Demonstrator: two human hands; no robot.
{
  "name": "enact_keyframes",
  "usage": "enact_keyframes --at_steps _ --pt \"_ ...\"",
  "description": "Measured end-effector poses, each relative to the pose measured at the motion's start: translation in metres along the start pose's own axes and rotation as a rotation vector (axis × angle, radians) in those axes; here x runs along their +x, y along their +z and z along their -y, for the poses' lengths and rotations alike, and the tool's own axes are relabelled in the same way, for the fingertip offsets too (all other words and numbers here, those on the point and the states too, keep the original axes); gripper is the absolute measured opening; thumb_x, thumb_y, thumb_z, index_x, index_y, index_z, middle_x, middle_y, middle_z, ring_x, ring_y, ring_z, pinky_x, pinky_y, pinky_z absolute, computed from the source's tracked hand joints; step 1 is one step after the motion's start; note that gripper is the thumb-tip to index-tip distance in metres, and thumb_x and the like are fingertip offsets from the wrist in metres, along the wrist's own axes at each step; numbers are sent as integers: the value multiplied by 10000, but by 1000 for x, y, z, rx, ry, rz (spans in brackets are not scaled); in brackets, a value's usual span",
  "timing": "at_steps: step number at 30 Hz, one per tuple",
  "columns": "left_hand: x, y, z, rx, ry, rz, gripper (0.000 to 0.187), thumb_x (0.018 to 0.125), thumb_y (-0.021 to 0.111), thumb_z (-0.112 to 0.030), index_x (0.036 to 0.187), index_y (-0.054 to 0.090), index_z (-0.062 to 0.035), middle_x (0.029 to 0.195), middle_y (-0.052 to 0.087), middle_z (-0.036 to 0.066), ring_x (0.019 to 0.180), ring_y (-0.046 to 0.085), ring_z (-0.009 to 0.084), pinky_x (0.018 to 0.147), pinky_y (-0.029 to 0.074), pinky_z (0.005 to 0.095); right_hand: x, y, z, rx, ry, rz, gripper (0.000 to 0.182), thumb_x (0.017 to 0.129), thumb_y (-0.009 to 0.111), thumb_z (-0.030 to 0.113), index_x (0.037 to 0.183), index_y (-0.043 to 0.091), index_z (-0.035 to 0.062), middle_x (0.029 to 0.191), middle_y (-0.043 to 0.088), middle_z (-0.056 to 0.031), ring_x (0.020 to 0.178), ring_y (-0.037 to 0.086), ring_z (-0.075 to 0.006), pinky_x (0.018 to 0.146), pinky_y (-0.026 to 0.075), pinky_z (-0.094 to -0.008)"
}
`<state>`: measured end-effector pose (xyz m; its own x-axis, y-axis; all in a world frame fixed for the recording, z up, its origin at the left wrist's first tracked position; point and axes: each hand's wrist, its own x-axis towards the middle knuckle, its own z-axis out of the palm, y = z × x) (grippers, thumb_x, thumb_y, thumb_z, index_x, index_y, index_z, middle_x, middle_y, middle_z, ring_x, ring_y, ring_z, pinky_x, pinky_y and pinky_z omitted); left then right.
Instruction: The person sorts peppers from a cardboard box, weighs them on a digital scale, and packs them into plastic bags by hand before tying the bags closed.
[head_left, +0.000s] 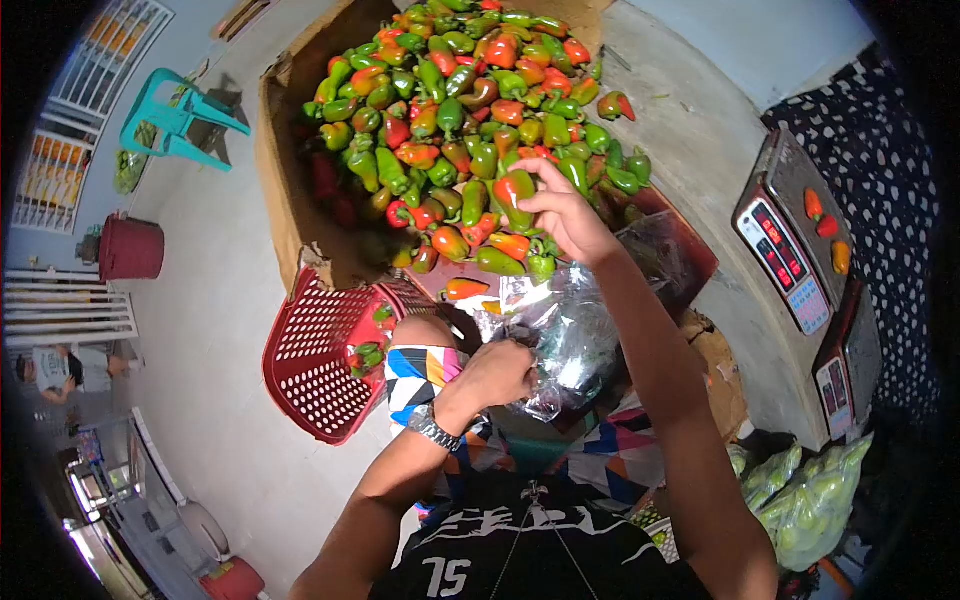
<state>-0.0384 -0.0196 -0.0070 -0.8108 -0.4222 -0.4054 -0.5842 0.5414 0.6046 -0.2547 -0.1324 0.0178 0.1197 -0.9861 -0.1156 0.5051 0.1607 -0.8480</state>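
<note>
Red-green pepper (514,196) held in right hand (574,222), fingers (546,203) slightly parted.

Pepper pile (450,100) running off the top edge, glare masking the plastic bag (578,345), left hand (500,374) hiding its fingertips!

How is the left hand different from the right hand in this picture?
The left hand grips the clear plastic bag; the right hand holds a red-green pepper. The left hand has a metal watch at its wrist; the right hand has none. Both are ungloved.
</note>
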Motion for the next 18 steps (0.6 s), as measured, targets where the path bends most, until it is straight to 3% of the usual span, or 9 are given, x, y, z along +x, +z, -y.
enact_keyframes --at_steps 3,4,7,8,11,15,16,18 --pt "2 3 -1 -22 17 14 239 877 670 -214 878 731 17 875 714 269 908 701 464 847 555 554 -32 -8 16 424 183 35 404 979 656 166 1343 503 78 1107 658 -129 898 669 -230 810 542 -394" --pt "5 6 -1 7 -2 17 234 876 667 -214 897 741 8 890 720 263 917 702 458 859 553 554 -36 -6 14 418 150 -22 326 1014 643 225 1274 516 76 1046 651 -128 777 644 -228 693 533 -359" --pt "6 9 -5 -32 25 -67 272 853 665 -200 823 727 62 828 692 309 861 700 483 838 558 554 -49 -21 14 295 79 17 235 1031 625 243 1175 530 83 1010 654 -113 695 625 -197 549 468 -312" --pt "8 9 -3 10 0 14 228 872 672 -215 932 760 -13 904 726 259 923 705 453 863 557 545 -54 -23 13 292 79 -88 191 1038 616 245 1103 535 85 945 646 -104 562 550 -153 440 363 -275" --pt "8 0 -14 54 -34 34 219 871 677 -212 935 761 -21 901 727 255 925 706 451 858 557 546 -68 -45 15 283 43 18 164 1068 567 211 1137 557 63 942 629 -139 516 490 -154 455 357 -261" --pt "11 4 -10 30 -26 15 201 865 691 -201 933 762 -26 909 729 251 915 703 455 835 555 547 -86 -50 31 314 -4 -54 261 1101 496 327 1101 573 78 841 623 -141 469 449 -146 402 343 -263" --pt "11 2 -13 39 -36 9 193 864 692 -193 927 759 -24 910 724 253 911 700 456 831 551 550 -90 -55 37 396 40 -186 326 1110 453 374 1079 593 81 836 643 -135 465 476 -164 380 356 -283" --pt "13 0 -14 59 -20 4 191 868 687 -194 925 758 -26 907 721 254 906 697 458 825 547 554 -103 -80 53 466 -82 -350 350 1108 442 378 1097 611 71 874 672 -135 512 544 -181 421 409 -301"
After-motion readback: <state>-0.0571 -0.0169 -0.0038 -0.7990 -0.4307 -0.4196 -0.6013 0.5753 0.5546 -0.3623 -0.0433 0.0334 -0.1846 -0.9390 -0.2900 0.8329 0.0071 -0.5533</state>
